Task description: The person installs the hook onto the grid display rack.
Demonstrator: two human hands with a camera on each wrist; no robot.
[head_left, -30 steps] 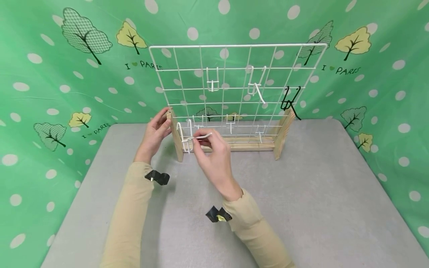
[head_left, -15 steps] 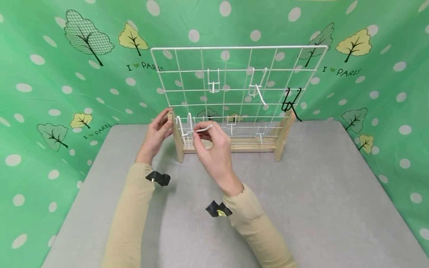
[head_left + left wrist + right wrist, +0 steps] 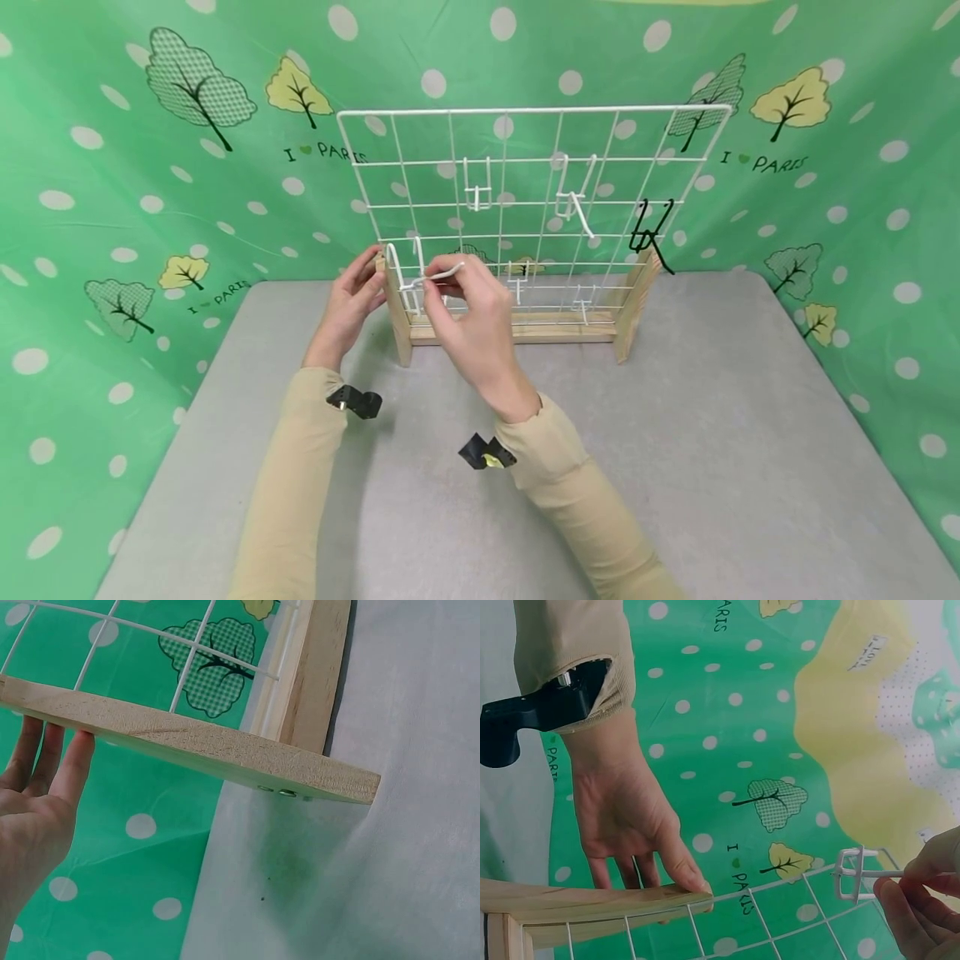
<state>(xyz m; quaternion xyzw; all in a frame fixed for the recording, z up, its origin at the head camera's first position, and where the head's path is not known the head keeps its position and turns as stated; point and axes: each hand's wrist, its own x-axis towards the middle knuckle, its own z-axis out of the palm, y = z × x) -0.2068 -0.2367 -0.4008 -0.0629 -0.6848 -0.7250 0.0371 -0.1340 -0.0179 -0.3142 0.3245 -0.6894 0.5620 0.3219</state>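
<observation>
In the head view my right hand (image 3: 476, 329) pinches the prong of a white wire hook (image 3: 442, 273) between thumb and fingertips. The hook's two bent upper arms rise close in front of the left side of a white wire grid panel (image 3: 502, 204). In the right wrist view the hook's square frame (image 3: 847, 874) points away from the fingers, near the grid. My left hand (image 3: 348, 300) holds the top of the left wooden side post (image 3: 396, 321); in the left wrist view its fingers (image 3: 75, 761) press the post's outer face.
Several white hooks, one of them a long-pronged hook (image 3: 576, 202), hang on the grid. A black hook (image 3: 651, 233) hangs at its right, by the right wooden post (image 3: 637, 304). The stand is on a grey tabletop (image 3: 712, 433) before a green patterned cloth (image 3: 247, 50).
My right hand has lifted the white hook upward along the grid's left side and shifted slightly left. The left hand stays at the wooden post.
</observation>
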